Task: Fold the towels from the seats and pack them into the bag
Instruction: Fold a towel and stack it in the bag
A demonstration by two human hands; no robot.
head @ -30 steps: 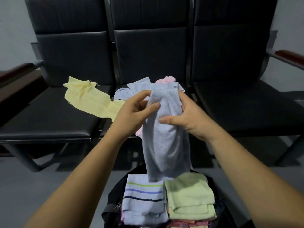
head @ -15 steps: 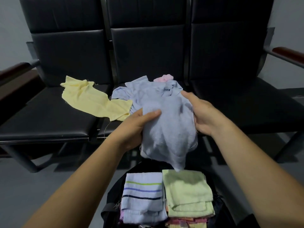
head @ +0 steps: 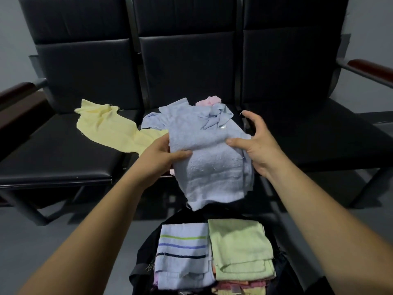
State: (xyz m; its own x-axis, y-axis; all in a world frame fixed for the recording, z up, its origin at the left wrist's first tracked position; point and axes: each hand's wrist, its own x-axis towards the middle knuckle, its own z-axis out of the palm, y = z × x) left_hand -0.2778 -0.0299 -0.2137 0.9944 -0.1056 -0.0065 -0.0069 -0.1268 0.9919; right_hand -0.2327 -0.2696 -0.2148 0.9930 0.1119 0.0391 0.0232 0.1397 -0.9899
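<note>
A light blue towel point(head: 214, 167), folded over once, hangs in front of the middle seat, above the bag. My left hand point(head: 163, 158) grips its left edge with the thumb on top. My right hand point(head: 255, 143) holds its right side, thumb pressed on the fold, fingers spread behind. Another crumpled blue towel point(head: 191, 111) and a pink one point(head: 209, 101) lie on the middle seat behind it. A yellow towel point(head: 110, 126) sprawls across the left seat. The black bag point(head: 144, 256) stands open below, with a folded striped towel point(head: 182, 252) and a folded green towel point(head: 240, 250) on top.
Three black padded seats point(head: 308, 133) in a row stand against a grey wall, with brown armrests point(head: 370, 67) at both ends. The right seat is bare. Metal legs and grey floor point(head: 32, 241) lie under the seats.
The blue towel hung long from both hands a second ago; it has since been bunched and doubled over into a shorter fold, with my hands moved apart to its sides.
</note>
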